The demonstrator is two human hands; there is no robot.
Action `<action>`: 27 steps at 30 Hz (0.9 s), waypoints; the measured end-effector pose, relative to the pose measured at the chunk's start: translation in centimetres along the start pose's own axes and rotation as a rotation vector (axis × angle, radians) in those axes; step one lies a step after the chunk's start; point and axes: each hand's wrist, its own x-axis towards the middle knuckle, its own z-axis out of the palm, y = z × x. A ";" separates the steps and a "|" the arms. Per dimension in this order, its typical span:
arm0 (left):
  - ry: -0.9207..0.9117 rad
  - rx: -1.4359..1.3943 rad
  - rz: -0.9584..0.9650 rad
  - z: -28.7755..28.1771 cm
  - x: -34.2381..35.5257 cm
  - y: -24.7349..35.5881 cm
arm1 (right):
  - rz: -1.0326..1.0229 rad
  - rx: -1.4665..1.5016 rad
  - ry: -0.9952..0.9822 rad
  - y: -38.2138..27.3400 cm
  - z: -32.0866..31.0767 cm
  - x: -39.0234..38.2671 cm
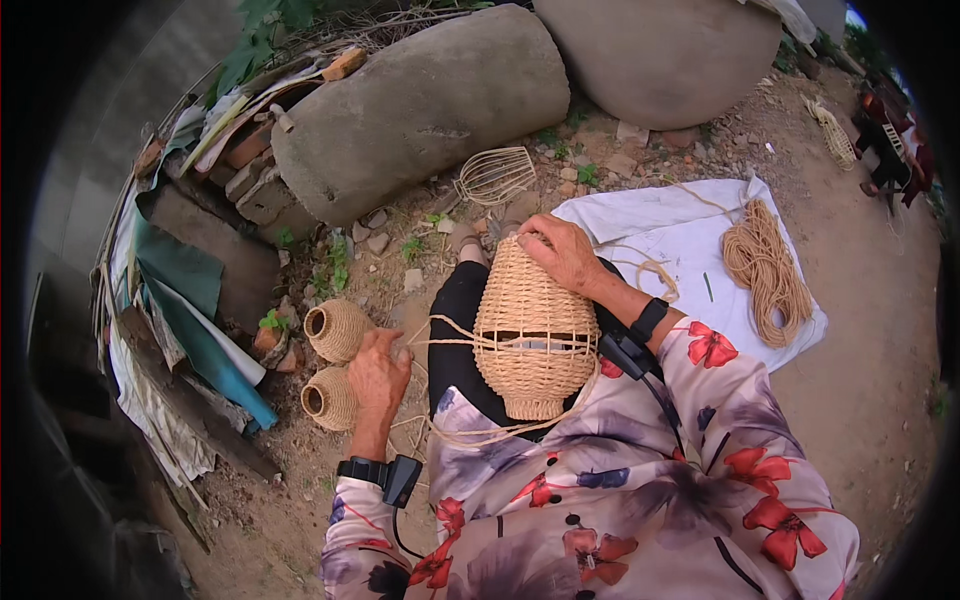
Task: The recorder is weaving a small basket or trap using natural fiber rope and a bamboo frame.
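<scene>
A large woven vase-shaped basket (535, 290) of pale twisted cord lies across my lap, its narrow foot toward me. A band of bare ribs shows around its lower middle, between the woven parts. My right hand (565, 250) grips its far end, the fingers curled over the weave. Strands of cord (445, 341) run left from the bare band to my left hand (380, 375), which is closed on them; the fingertips show only in part. Beside that hand, two small round woven baskets (338, 331) lie on the ground with their openings facing left. More loose strands loop below the large basket.
To the right, a white cloth (650, 215) bears a coil of cord (765, 265). A bare rib frame (497, 176) lies beyond my feet. Large concrete cylinders (425, 105), bricks and rubble line the far side. A person (888, 145) is at the far right.
</scene>
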 end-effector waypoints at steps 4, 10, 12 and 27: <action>-0.043 -0.456 0.229 -0.2 -1.0 6.8 | -0.003 0.014 0.022 -0.3 0.1 0.4; -0.019 -0.445 0.212 0.9 -0.9 7.0 | -0.006 0.029 0.023 -0.3 0.3 0.3; -0.008 -0.443 0.013 0.7 -0.2 5.8 | -0.005 0.026 0.023 -0.2 0.2 0.1; -0.142 -0.670 0.170 0.5 -0.7 6.4 | -0.019 0.010 -0.009 -0.5 0.2 0.6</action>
